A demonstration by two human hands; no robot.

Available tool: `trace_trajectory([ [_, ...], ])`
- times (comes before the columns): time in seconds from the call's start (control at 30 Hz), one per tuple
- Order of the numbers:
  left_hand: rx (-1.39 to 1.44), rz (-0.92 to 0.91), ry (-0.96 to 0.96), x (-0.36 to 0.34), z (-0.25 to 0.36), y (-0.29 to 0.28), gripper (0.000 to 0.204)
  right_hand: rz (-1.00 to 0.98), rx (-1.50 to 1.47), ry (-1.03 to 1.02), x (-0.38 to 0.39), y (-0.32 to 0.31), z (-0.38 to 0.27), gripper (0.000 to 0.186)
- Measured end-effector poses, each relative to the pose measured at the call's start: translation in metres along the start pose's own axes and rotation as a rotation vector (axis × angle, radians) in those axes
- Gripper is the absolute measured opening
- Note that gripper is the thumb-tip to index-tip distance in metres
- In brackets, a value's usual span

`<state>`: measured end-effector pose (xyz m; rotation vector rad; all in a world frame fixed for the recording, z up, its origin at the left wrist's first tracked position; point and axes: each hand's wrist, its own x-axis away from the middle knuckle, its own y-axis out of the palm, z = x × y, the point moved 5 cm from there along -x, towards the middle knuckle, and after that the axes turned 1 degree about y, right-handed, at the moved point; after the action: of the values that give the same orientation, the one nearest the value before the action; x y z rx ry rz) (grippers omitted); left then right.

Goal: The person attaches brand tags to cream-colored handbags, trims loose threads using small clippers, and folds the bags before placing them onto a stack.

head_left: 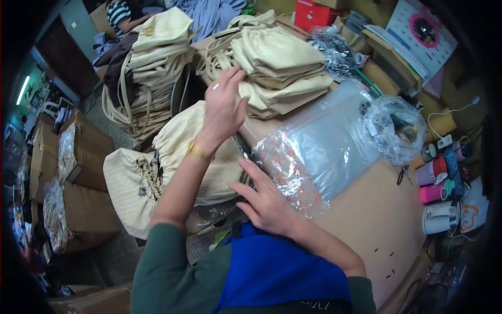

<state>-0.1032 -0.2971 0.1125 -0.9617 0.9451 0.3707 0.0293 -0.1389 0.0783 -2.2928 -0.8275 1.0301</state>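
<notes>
My left hand point(224, 104) by the bag stack point(285, 52)
It's loosely spread, contact unclear; my right hand point(272, 204), fingers wide apart, is beside a cream bag point(222, 175).

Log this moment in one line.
left hand: near bag stack | right hand: open, near plastic | drawstring bag: beside left forearm

Cream bag point(219, 175) partly hidden behind left forearm point(180, 188).

The surface point(381, 214) is softly lit around the hands point(224, 107); glare is thrown off clear plastic point(334, 141) to their right. Far left of them, a lit tube point(23, 90) is seen; outer edges are bent and corners blackened.
</notes>
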Motion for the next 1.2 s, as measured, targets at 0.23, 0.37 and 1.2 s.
trace_trajectory([
  [0.23,-0.205,-0.659,-0.032,-0.131,-0.09,0.123,0.027,0.321,0.2,0.554,0.165,-0.106,0.015,0.028],
  [0.37,-0.119,-0.061,-0.142,-0.214,-0.116,0.077,0.03,0.577,0.269,0.99,0.29,-0.139,0.013,0.018],
  [1.2,0.967,-0.589,0.381,-0.003,0.349,0.107,0.041,1.272,0.118,0.646,0.35,-0.281,0.041,0.018],
])
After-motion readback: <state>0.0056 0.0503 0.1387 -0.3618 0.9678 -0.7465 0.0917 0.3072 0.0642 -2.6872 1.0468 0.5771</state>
